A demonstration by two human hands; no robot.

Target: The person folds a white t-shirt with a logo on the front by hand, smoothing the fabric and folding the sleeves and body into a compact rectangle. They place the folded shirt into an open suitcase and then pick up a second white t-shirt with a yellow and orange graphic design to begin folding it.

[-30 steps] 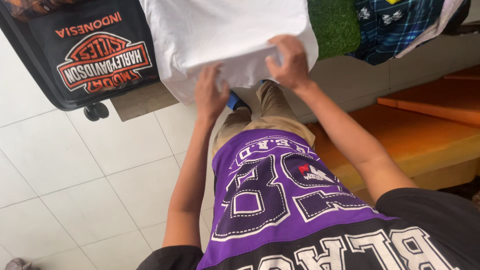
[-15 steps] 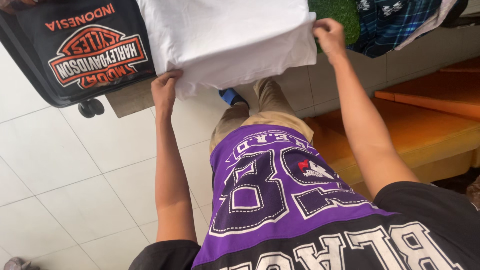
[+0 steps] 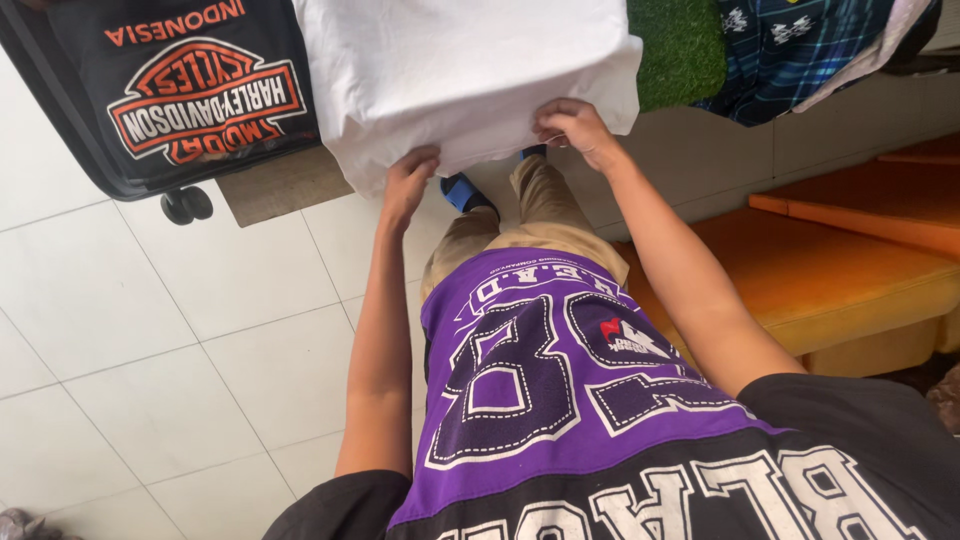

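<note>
The white cloth [image 3: 465, 70] runs off the frame at twelve o'clock, so its full shape cannot be told. Fingertips of the left hand [image 3: 408, 180] and right hand [image 3: 570, 125] vanish under its hem. The black suitcase [image 3: 170, 100] at eleven o'clock is cropped too.

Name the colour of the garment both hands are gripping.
Plain white garment, seen in the head view.
</note>
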